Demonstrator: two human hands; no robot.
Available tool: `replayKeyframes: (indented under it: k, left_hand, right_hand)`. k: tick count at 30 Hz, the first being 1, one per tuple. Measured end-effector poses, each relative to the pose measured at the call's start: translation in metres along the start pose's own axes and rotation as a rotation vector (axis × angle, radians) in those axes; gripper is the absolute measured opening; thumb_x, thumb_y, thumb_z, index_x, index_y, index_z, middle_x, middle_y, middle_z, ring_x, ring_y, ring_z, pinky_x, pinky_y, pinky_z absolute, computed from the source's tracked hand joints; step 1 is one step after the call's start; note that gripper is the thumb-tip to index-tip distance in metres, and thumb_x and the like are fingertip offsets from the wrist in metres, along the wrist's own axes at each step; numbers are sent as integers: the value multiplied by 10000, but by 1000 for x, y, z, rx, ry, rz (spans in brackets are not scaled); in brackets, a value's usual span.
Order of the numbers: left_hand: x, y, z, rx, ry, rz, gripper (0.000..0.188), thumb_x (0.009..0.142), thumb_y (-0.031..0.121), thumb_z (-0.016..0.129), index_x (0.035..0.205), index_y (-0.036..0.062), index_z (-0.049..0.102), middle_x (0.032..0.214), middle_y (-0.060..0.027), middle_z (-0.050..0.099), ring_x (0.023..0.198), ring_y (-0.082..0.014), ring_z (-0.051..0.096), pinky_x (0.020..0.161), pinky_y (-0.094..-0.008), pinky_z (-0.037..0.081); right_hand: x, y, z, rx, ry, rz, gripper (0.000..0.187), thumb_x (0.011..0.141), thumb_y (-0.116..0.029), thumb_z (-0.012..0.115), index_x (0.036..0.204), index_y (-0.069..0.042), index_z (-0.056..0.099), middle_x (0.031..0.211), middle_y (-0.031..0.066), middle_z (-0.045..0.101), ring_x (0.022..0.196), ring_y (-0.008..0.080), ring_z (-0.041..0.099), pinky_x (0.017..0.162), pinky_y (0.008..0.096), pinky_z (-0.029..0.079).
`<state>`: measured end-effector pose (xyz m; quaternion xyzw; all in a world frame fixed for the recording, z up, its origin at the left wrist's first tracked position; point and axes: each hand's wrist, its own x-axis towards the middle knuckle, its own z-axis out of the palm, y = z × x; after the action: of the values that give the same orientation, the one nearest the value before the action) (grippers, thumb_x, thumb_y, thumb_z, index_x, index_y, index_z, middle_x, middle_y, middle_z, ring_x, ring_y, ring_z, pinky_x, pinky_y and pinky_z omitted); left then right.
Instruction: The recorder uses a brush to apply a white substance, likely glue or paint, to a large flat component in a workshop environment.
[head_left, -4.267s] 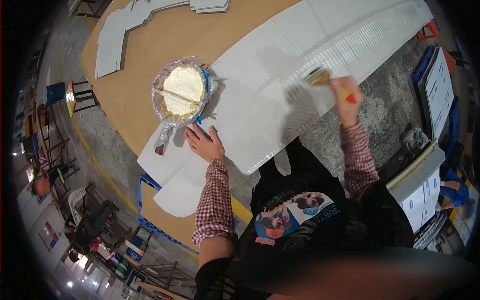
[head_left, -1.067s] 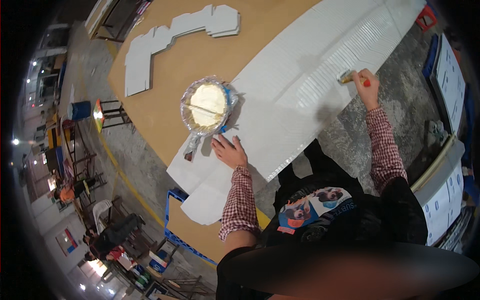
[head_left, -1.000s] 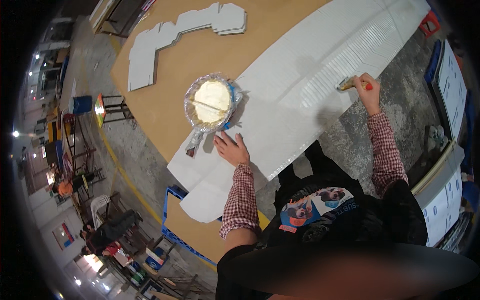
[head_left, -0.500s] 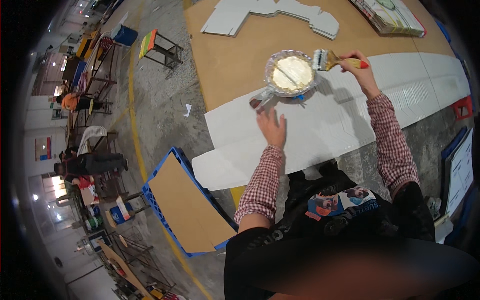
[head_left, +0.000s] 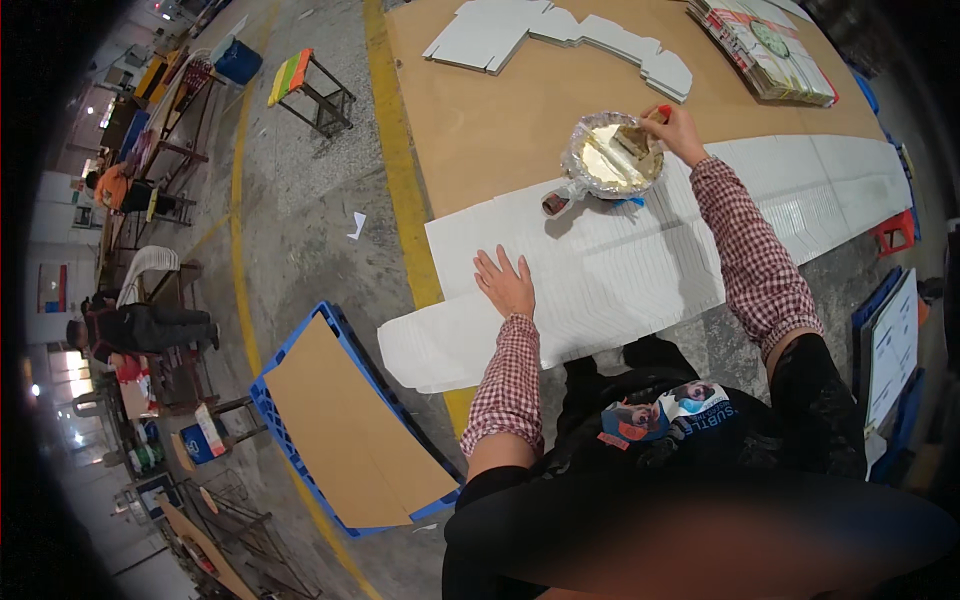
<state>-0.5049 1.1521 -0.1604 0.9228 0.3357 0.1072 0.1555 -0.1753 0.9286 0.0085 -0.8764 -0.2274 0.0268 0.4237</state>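
Note:
My right hand (head_left: 680, 136) grips a paintbrush (head_left: 655, 117) with a red-tipped handle, its head down inside the pot. The pot (head_left: 572, 162) is round, wrapped in clear crinkled plastic, and holds a cream-coloured paste or glue. A bar seems to cross its mouth, and a wrapped handle (head_left: 554, 203) sticks out toward me on the left. Under it lies a long overlapping row of white card sheets (head_left: 610, 275). My left hand (head_left: 508, 287) rests on those sheets, palm down with the fingers spread, holding nothing.
Brown board (head_left: 480, 130) covers the table. At its far side lie white die-cut card pieces (head_left: 490, 35) and a bundle of printed card (head_left: 765, 50). A blue pallet with cardboard (head_left: 365, 420) stands left, beyond it a stool (head_left: 312, 90). Other people (head_left: 150, 325) work at far left.
My right hand has brought the brush from beside the pot down into it. My left hand has moved away from the pot handle toward me and flattened on the sheets.

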Motion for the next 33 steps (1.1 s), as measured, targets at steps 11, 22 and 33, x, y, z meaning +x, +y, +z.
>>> replayKeyframes:
  k: [11,22,33]
  left_hand:
    - [-1,0,-7,-20,-32,-7,628,953,472,482,1414,53,403,1508,-273,252,1420,-407,196,1139,-541,169]
    - [0,-4,1,-2,2,1,615,938,457,519,1402,64,424,1500,-267,274,1414,-406,217,1136,-538,182]
    - [3,-5,16,97,14,44,594,944,442,514,1395,67,424,1481,-259,314,1393,-405,258,1120,-534,212]
  right_hand:
    - [28,-17,-17,199,-88,205,241,840,-220,724,890,6,654,765,64,675,592,119,628,554,262,531]
    - [24,-8,-18,238,-99,162,252,866,-239,712,929,-5,643,806,69,685,622,122,656,569,258,561]
    - [-145,53,-161,822,377,125,150,942,-145,613,983,-2,633,1006,118,676,937,179,650,866,317,525]
